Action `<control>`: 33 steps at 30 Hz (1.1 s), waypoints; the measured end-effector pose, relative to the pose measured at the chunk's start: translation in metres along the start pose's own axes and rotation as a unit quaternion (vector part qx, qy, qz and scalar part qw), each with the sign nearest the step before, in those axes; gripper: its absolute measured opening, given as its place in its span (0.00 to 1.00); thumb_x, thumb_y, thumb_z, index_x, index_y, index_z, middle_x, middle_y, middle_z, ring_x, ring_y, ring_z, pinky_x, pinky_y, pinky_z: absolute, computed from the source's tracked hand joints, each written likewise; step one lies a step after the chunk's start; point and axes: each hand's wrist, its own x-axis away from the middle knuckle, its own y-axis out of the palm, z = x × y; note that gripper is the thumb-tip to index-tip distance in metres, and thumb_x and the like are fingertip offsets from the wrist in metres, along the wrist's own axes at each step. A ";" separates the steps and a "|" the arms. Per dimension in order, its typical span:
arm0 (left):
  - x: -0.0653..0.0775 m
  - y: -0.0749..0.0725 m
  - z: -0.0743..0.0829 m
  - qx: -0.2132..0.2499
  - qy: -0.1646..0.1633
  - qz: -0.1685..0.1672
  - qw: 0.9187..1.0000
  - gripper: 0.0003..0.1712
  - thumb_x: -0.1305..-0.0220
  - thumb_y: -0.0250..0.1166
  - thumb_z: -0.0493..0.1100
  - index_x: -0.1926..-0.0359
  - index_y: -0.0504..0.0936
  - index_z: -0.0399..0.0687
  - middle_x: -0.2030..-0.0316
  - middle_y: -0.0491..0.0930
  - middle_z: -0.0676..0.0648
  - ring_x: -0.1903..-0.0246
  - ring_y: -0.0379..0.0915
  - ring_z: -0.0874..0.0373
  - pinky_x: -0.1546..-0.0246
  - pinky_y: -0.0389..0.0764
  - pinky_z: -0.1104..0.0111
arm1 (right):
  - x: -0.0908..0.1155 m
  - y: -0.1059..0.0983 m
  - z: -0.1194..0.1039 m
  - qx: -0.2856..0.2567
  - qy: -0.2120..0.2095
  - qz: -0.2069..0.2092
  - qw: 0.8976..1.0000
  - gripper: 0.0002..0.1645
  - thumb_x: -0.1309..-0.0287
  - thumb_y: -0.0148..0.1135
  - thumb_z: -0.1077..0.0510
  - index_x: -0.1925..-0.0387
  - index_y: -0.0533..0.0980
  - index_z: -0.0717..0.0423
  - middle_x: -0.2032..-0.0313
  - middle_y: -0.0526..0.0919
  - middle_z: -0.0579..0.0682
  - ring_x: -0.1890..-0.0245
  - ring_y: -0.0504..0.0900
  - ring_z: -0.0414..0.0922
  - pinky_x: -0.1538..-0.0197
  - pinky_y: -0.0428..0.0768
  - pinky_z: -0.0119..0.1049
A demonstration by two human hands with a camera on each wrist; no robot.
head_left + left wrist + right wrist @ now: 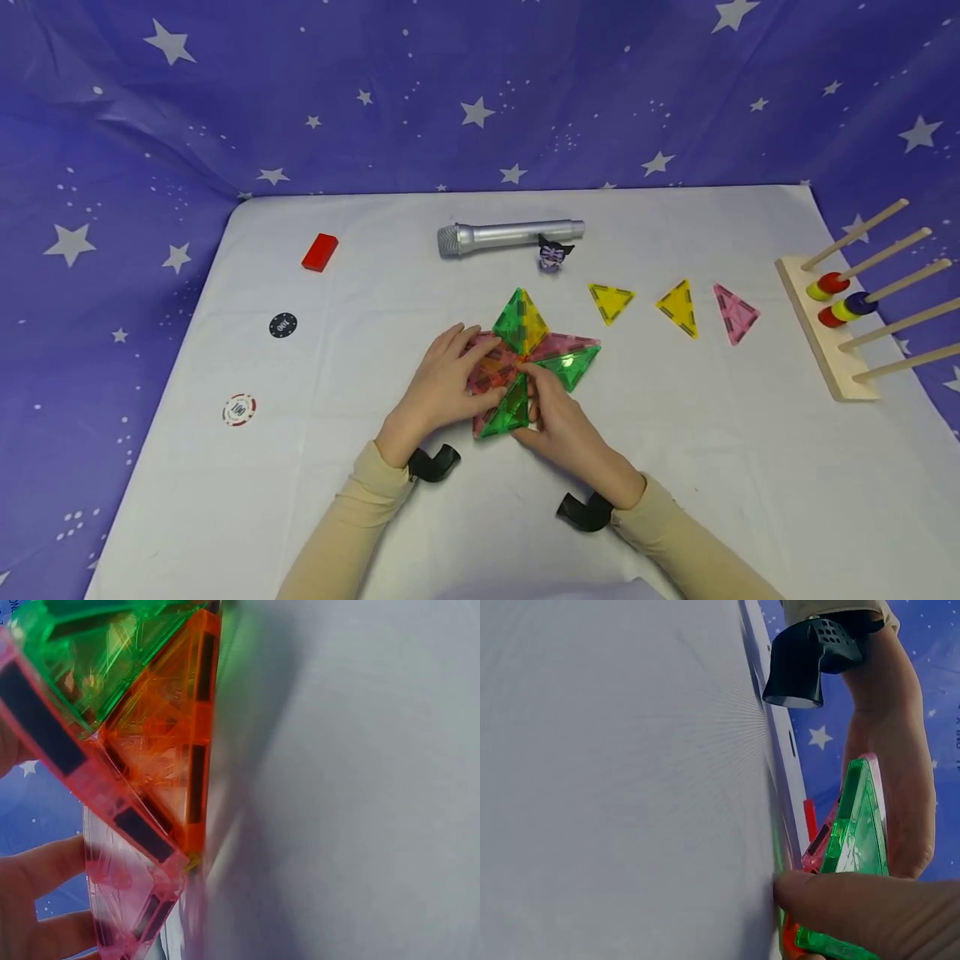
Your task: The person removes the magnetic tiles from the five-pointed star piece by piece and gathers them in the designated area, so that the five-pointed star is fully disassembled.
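Observation:
A star-shaped build of translucent magnetic tiles, with pink, green, yellow and orange triangles, stands mid-table. My left hand (438,383) holds its left side, fingers spread over the pink tiles (480,382) and thumb near the lower green tile (512,414). My right hand (566,425) grips the lower point from the right, thumb at its near edge and fingertips by the centre. An upper green tile (510,321), a yellow tile (533,325) and a right green tile (572,365) show uncovered. Close up, an orange tile (169,735) sits beside a pink tile (124,892).
Two loose yellow triangles (611,302) and a pink triangle (736,314) lie to the right. Behind are a silver microphone (517,236) and a small dark figure (552,255). A wooden peg rack (825,333) stands far right. Leftward lie a red block (320,252) and two poker chips (239,410).

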 end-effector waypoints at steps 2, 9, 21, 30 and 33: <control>0.000 0.000 0.000 0.000 -0.002 -0.001 1.000 0.38 0.49 0.58 0.63 0.39 0.69 0.52 0.39 0.62 0.41 0.37 0.48 0.43 0.39 0.49 0.52 | -0.001 0.000 0.000 0.015 -0.009 0.007 1.000 0.48 0.65 0.73 0.65 0.41 0.58 0.64 0.65 0.67 0.49 0.76 0.68 0.36 0.76 0.70 0.26; 0.000 0.000 0.000 -0.006 -0.005 -0.002 1.000 0.38 0.50 0.59 0.62 0.39 0.68 0.51 0.39 0.62 0.41 0.37 0.48 0.44 0.39 0.50 0.54 | 0.001 -0.004 0.000 0.026 -0.015 0.009 1.000 0.49 0.70 0.76 0.62 0.44 0.60 0.65 0.62 0.67 0.53 0.76 0.69 0.38 0.74 0.71 0.27; 0.000 -0.002 0.000 -0.013 -0.006 -0.004 1.000 0.36 0.48 0.59 0.62 0.39 0.69 0.52 0.40 0.63 0.41 0.37 0.49 0.43 0.38 0.47 0.56 | 0.016 -0.034 -0.002 -0.207 0.080 -0.024 0.975 0.41 0.62 0.73 0.66 0.47 0.59 0.65 0.75 0.68 0.56 0.81 0.68 0.39 0.77 0.71 0.31; 0.000 -0.002 0.000 -0.011 -0.005 -0.008 1.000 0.36 0.48 0.59 0.61 0.40 0.69 0.51 0.39 0.62 0.40 0.38 0.49 0.42 0.37 0.47 0.57 | 0.047 -0.081 0.053 -0.436 0.051 0.118 0.891 0.40 0.59 0.59 0.82 0.44 0.53 0.67 0.55 0.64 0.57 0.71 0.78 0.41 0.71 0.77 0.29; 0.000 -0.003 0.000 -0.010 -0.004 -0.007 1.000 0.36 0.48 0.59 0.61 0.40 0.69 0.51 0.40 0.62 0.40 0.38 0.49 0.42 0.37 0.47 0.57 | 0.065 -0.102 0.083 -0.428 0.083 0.202 0.877 0.40 0.58 0.58 0.83 0.43 0.54 0.65 0.54 0.65 0.54 0.67 0.80 0.40 0.67 0.77 0.28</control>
